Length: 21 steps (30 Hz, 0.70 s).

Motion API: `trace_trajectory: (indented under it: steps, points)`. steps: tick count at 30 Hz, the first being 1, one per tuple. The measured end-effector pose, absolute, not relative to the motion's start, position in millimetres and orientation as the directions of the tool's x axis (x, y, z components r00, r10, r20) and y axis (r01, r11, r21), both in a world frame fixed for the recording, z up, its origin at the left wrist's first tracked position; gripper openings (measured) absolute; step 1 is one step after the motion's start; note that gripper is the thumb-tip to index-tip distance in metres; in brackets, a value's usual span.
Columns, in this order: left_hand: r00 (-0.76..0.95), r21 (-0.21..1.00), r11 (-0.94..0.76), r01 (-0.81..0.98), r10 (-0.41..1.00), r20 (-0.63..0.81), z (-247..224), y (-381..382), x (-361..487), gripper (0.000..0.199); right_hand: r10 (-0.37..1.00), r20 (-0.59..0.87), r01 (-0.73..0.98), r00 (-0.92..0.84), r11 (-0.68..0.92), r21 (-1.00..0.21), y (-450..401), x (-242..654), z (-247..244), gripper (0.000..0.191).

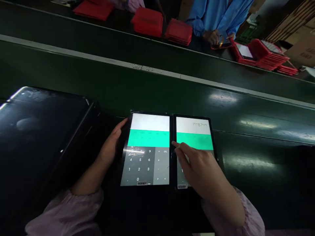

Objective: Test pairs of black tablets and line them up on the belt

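Observation:
Two tablets lie side by side in front of me, both lit with a calculator screen. The left tablet [149, 137] has a blank white display strip above a green band and number keys. On the right tablet [193, 141], symbols and "87" show in the white strip. My left hand [112, 142] is at the left tablet's outer edge, its fingers along that edge and partly hidden. Over the right tablet, my right hand [197, 160] covers most of the keys. Its index finger is stretched toward the seam between the tablets, thumb just below.
A stack of dark, glossy panels [44, 124] stands at my left. Beyond the pale rail [162, 72], red cases [149, 23] lie in piles. A co-worker in a blue sleeve [197, 16] handles a red case; more stacked cases [268, 57] are at the right.

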State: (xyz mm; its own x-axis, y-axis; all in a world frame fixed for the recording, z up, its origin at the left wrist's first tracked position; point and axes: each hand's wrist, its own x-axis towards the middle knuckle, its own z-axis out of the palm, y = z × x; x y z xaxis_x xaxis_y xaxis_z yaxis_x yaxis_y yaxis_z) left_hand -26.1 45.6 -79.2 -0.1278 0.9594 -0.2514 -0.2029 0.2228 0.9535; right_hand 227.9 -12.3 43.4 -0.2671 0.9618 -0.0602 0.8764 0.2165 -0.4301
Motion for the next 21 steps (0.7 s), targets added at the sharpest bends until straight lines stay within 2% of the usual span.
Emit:
trace_trajectory:
  steps: [3,7,9,16,21]
  points:
    - [-0.106,0.958,0.228,-0.173,0.963,-0.248,-74,40,-29,0.069,0.952,-0.159,0.892,-0.260,0.174,-0.417,-7,200,37,0.039]
    - [-0.015,0.929,0.313,-0.199,0.946,-0.322,-68,38,-33,0.081,0.944,-0.233,0.924,-0.234,0.141,-0.356,1,182,30,0.039]
    - [-0.005,0.930,0.328,-0.163,0.943,-0.333,-66,37,-34,0.081,0.948,-0.214,0.928,-0.234,0.152,-0.341,2,182,29,0.040]
    - [-0.005,0.970,0.241,-0.039,0.970,-0.242,-68,34,-36,0.066,0.977,-0.065,0.929,-0.204,0.172,-0.329,2,187,33,0.040]
    - [0.004,0.983,0.175,-0.050,0.985,-0.175,-73,32,-37,0.065,0.956,-0.084,0.911,-0.280,0.237,-0.339,4,182,27,0.039]
